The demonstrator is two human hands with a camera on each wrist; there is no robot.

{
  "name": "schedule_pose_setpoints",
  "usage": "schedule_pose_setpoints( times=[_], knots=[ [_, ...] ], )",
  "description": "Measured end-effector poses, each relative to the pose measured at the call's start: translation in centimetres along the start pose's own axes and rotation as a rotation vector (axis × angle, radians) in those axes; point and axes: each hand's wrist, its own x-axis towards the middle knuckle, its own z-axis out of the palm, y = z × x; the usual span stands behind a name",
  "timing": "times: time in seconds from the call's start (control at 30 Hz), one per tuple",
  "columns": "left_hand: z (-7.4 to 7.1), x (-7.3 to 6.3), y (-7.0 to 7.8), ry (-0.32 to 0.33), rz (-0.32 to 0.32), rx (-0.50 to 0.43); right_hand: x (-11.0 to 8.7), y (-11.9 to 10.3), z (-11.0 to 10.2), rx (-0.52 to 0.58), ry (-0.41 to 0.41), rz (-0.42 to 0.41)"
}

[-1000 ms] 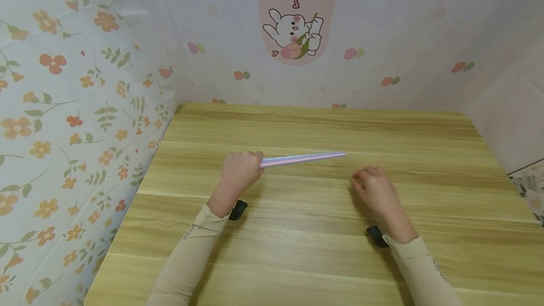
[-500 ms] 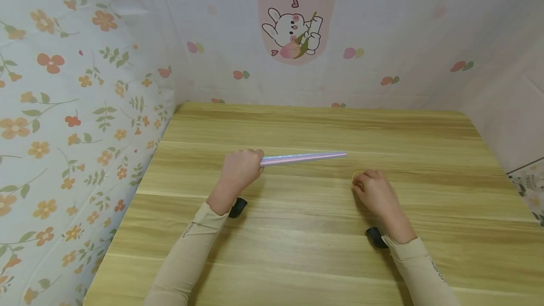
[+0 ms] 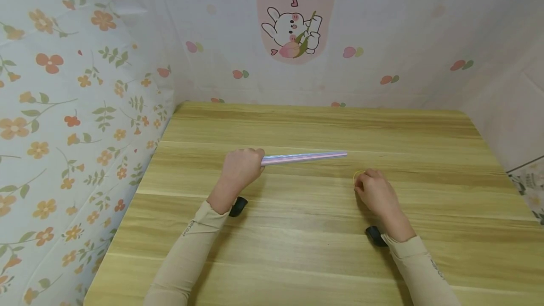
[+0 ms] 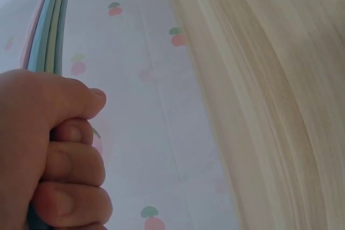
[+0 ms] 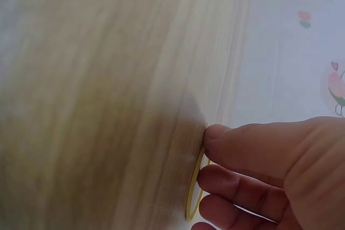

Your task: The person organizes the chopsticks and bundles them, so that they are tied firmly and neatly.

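My left hand grips a bundle of pastel chopsticks in a fist, above the table. Their narrower ends point right, toward the other hand. Pink, blue, green and grey-blue ones rise out of the fist in the left wrist view; the fist hides their lower part. At the right, my right hand holds a thin yellow rubber band at its fingertips. The right wrist view has the rubber band as a narrow loop by the thumb and fingers. Band and chopsticks are apart.
Under both hands lies a wood-grain table. A white printed cloth hangs behind it, and a flowered cloth hangs along the left. Dark camera mounts stick out at the wrists.
The yellow rubber band now shows as a loop at the right fingertips, where it could not be made out a second ago. The left hand and chopsticks have barely moved.
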Motion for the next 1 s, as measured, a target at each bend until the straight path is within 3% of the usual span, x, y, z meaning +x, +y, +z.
schedule_pose_setpoints(
  times=[0.37, 0.6, 1.0],
  knots=[
    [0.0, 0.0, -0.1, -0.016, -0.005, 0.006, -0.1, -0.2, -0.3, -0.016, 0.013, 0.001],
    [-0.1, -0.1, -0.2, -0.023, 0.0, 0.01, 0.0, -0.3, -0.7, 0.007, -0.007, 0.045],
    [-0.2, -0.2, -0.3, -0.021, 0.005, 0.012, 0.1, -0.8, -1.3, 0.048, -0.01, 0.04]
  ],
)
